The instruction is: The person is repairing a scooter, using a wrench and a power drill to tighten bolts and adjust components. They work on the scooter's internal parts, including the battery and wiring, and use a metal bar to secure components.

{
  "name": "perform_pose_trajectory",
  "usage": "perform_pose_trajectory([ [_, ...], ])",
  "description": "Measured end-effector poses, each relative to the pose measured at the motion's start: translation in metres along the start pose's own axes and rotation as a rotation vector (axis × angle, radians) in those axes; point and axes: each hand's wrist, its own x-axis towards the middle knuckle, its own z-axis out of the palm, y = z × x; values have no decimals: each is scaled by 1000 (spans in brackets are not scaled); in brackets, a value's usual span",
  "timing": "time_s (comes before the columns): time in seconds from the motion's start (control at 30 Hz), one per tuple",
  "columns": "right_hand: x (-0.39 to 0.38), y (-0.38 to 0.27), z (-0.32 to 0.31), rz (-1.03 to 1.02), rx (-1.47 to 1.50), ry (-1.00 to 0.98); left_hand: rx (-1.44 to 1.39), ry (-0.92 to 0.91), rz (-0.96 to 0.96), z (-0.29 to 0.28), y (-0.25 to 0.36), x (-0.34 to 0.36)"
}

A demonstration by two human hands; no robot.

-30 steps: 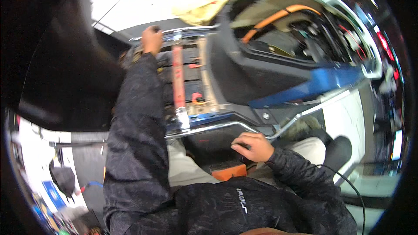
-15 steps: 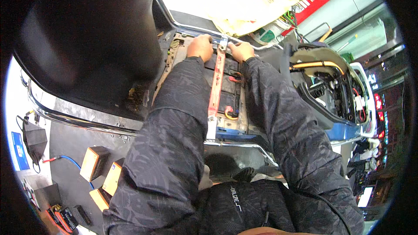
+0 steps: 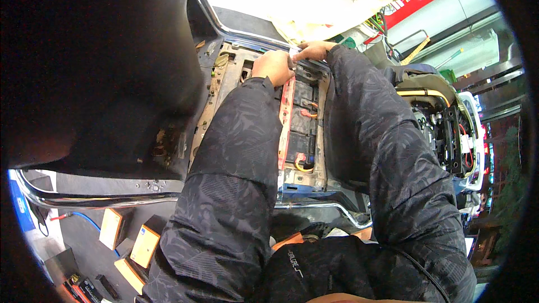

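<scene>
A long red hold-down bar point(image 3: 287, 118) runs across black batteries point(image 3: 300, 129) in the open floor compartment of a scooter. My left hand point(image 3: 273, 67) is closed over the far end of this bar, its fingers bent and largely hidden. Coming in from the right, my right hand point(image 3: 313, 50) is closed too, fingertips at the pale metal end piece point(image 3: 293, 53) by the far rim. Both hands nearly meet there. Red and yellow cable ends point(image 3: 304, 161) show on the batteries beside the bar.
A large black body panel point(image 3: 106, 78) fills the left. Chrome tube rails point(image 3: 101, 199) edge the scooter. Orange boxes point(image 3: 145, 246) and a blue cable point(image 3: 88, 219) lie at lower left. A yellow sack point(image 3: 342, 5) is beyond the far rim. The open seat bay point(image 3: 441, 129) is at right.
My hands have come together at the bar's far end; before, they were apart on either side of it. My right hand has moved up and in. The view has shifted slightly.
</scene>
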Motion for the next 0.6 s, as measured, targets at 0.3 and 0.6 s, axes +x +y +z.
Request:
perform_pose_trajectory([
  [0.3, -2, -7, 10, 86, -44, 118, 21, 66, 165, 6, -4, -6],
  [0.6, -3, -13, 14, 89, -76, 170, -16, 21, 188, 5, -7, -4],
])
